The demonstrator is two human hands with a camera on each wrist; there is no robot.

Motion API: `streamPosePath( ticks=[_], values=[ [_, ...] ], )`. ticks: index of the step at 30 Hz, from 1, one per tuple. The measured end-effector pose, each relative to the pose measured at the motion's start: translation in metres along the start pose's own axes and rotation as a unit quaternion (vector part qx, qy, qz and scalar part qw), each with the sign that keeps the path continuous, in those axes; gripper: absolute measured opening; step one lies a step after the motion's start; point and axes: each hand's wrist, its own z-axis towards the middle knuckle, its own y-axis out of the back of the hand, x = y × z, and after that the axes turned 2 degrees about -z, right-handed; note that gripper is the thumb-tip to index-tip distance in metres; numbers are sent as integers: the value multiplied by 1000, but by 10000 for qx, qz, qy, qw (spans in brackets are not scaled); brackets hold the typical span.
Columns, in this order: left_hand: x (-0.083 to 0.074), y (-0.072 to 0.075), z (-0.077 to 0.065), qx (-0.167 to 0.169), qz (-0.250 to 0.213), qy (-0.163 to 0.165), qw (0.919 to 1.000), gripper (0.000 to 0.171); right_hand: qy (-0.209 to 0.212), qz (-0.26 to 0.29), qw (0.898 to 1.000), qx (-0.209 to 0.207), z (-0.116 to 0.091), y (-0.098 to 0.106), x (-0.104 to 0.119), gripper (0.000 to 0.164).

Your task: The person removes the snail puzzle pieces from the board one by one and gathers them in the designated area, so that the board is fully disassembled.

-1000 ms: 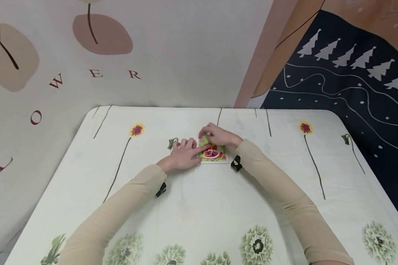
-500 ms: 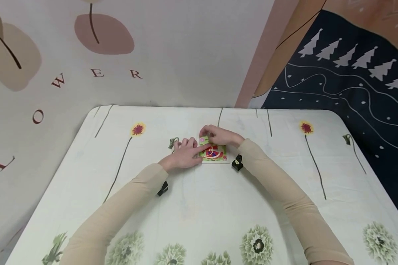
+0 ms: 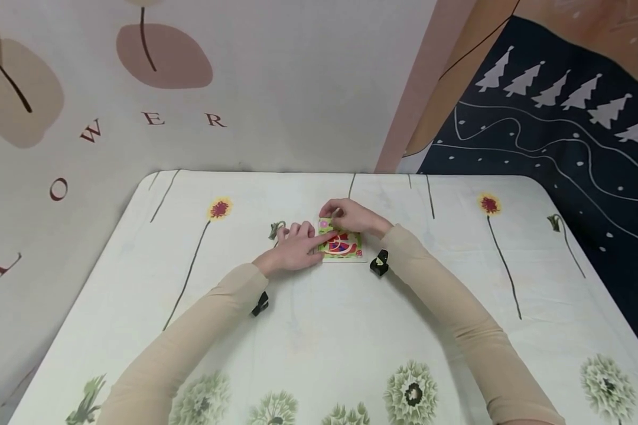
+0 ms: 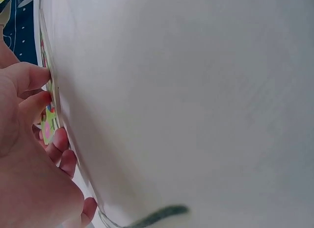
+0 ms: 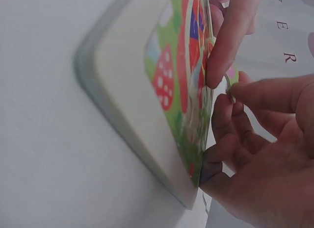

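Note:
A small white board [image 5: 122,105] with rounded corners lies on the table, bearing a bright green and red picture [image 3: 342,251] that looks like a puzzle. From the left, my left hand [image 3: 295,248] reaches onto it with the index finger stretched straight across the picture. Its thumb rests by the board's near left edge. At the far side, my right hand [image 3: 355,217] pinches a thin green piece [image 5: 234,75] with a pink spot between thumb and fingertip. That piece stands at the picture's far left corner; the hand hides part of the board.
A white cloth with printed flowers covers the table [image 3: 319,330]. Black wrist cameras sit under the left sleeve [image 3: 207,319] and the right sleeve [image 3: 446,301]. A pale wall hanging [image 3: 298,88] rises behind the table, and a dark cloth with white trees [image 3: 553,136] hangs at the right.
The right hand has shifted very slightly at the board's far edge, and a little more of the green piece shows. The left hand has stayed in place.

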Motion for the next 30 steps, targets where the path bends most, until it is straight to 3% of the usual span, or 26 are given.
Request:
streamPosePath(
  ticks=[12, 22, 30],
  values=[
    [-2, 3, -2, -35, 26, -25, 10000, 58, 18, 224, 9979, -604, -5, -1, -8, 27],
    [-2, 1, -1, -44, -8, -26, 10000, 57, 35, 768, 9933, -861, -11, 2, -14, 23],
    [-1, 1, -1, -92, -90, -43, 9999, 58, 14, 693, 9930, -960, -15, 7, -16, 24]
  ],
)
